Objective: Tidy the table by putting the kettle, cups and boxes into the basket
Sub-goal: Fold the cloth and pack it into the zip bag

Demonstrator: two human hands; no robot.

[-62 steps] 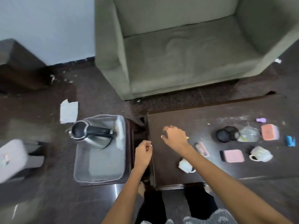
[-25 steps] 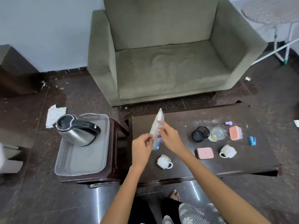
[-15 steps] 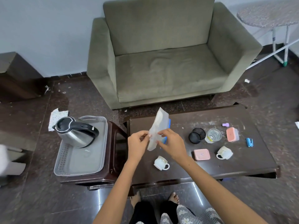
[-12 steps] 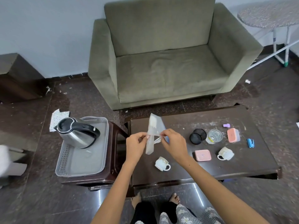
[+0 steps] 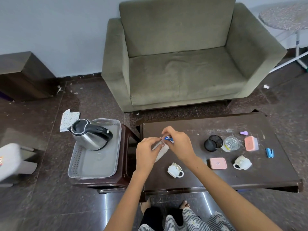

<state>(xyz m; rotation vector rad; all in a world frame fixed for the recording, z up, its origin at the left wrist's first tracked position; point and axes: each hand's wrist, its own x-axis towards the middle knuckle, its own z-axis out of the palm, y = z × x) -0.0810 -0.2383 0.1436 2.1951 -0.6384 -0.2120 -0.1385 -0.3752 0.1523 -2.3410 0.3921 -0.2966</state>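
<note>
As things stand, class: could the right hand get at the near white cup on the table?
Probably not at once: the cup lies unobstructed just below the right hand, but that hand is pinching a small packet.

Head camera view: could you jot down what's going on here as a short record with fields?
Kettle: kettle stands in the basket
Hands: left hand and right hand both pinch a clear packet over the table
On table: two white cups, two pink boxes, black cup, glass
Basket sits on: small stool left of the table
</note>
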